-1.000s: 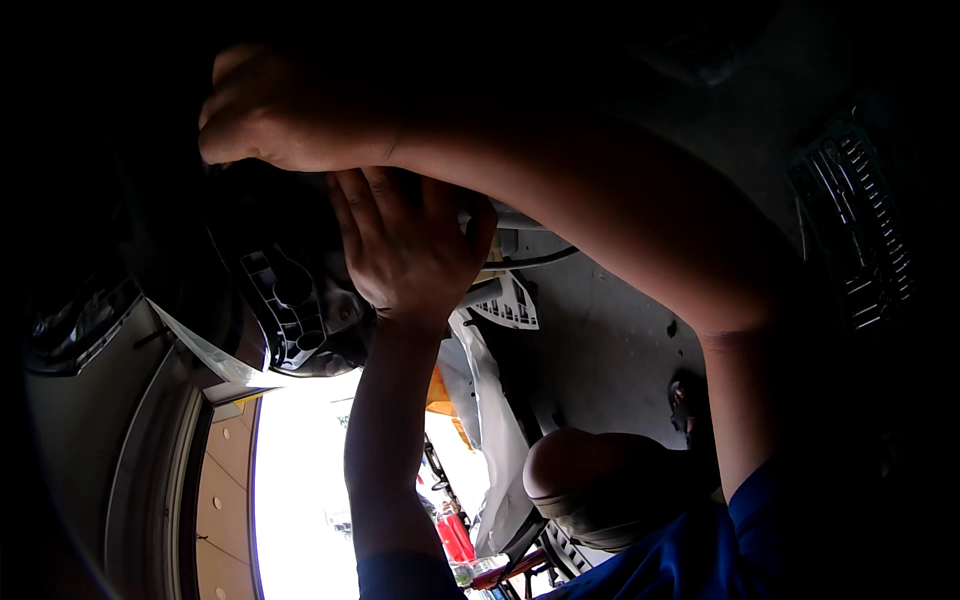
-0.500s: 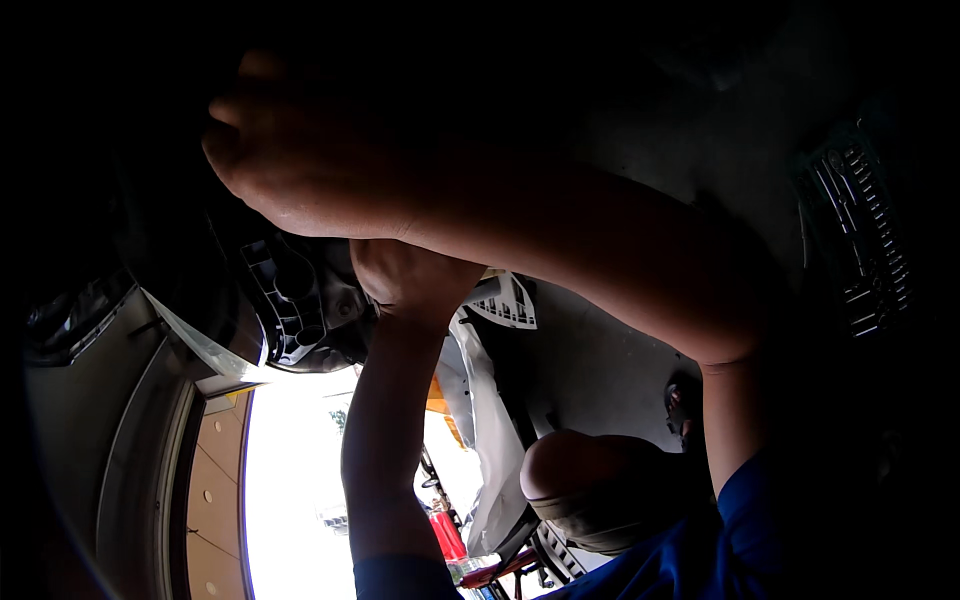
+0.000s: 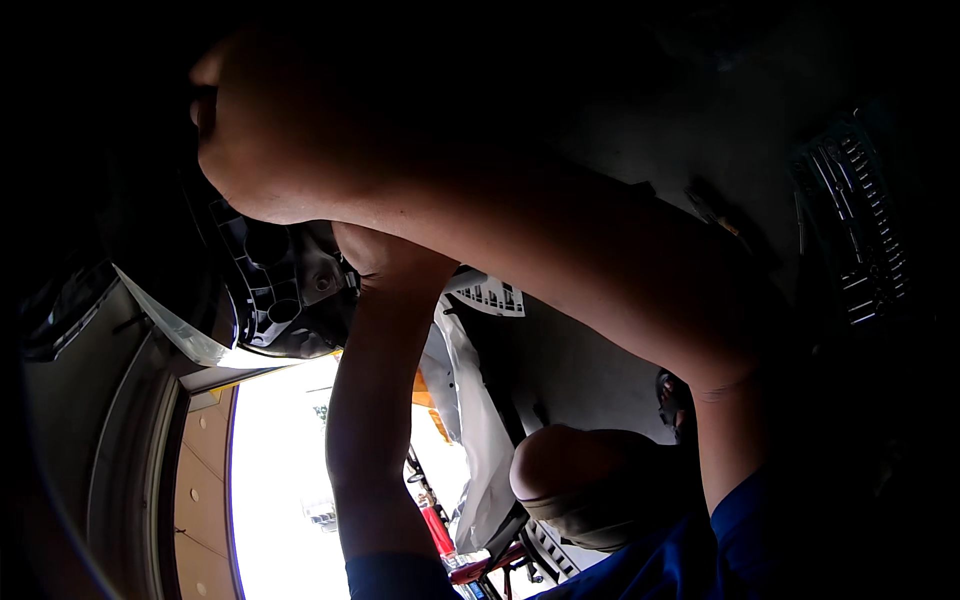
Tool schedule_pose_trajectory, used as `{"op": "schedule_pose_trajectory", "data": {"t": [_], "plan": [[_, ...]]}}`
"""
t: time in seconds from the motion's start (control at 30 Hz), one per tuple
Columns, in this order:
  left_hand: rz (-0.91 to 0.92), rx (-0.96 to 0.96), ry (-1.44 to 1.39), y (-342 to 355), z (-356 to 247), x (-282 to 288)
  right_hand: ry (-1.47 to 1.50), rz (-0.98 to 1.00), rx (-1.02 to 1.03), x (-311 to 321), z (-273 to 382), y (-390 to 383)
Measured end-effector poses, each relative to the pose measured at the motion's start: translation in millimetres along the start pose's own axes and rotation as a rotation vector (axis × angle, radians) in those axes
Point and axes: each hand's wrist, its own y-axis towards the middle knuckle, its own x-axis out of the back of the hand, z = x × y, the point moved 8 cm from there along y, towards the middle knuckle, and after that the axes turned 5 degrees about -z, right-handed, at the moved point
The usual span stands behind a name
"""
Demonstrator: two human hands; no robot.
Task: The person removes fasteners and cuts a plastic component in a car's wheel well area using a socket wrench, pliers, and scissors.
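Note:
My right hand [image 3: 265,150] is at the upper left, its forearm stretched across the view. Its fingers look curled in, but deep shadow hides what they grip. Below that wrist, my left hand [image 3: 385,248] reaches up beside a black moulded plastic part [image 3: 262,290] with ribs and round openings. The right forearm covers the left fingers, so their pose and any contact are hidden. A round fitting [image 3: 322,281] shows on the black part, close to the left hand.
On the dark floor at right lies a socket set [image 3: 868,230] in its case, with a long slim tool [image 3: 722,215] nearer my arm. A white slatted piece [image 3: 497,296] and a pale sheet [image 3: 485,430] are beside my left forearm. My bent knee [image 3: 550,465] is below.
Both hands have shifted slightly up and left in the picture, and the surroundings have shifted left too. The slim tool on the floor now shows past my right forearm.

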Motion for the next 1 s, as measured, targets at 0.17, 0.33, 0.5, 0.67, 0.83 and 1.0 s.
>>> {"op": "schedule_pose_trajectory", "data": {"t": [0.17, 0.33, 0.5, 0.67, 0.83, 1.0], "plan": [[0.041, 0.001, 0.014, -4, 3, 5, 0.372, -0.197, -0.194, -17, -14, -7], [0.054, -0.009, 0.007, -1, 1, 3, 0.478, -0.320, -0.266, -20, -21, -7], [0.097, -0.017, 0.010, 0, 2, 5, 0.609, -0.178, -0.323, -21, -20, -3], [0.139, -0.011, 0.001, 6, 3, 4, 0.906, -0.176, -0.360, -38, -32, 14], [0.156, -0.006, -0.003, 16, 0, 2, 0.298, -0.085, -0.131, -39, -28, 38], [0.156, 0.011, -0.025, 14, 6, 8, -0.402, -0.316, 0.391, -22, 20, 25]]}}
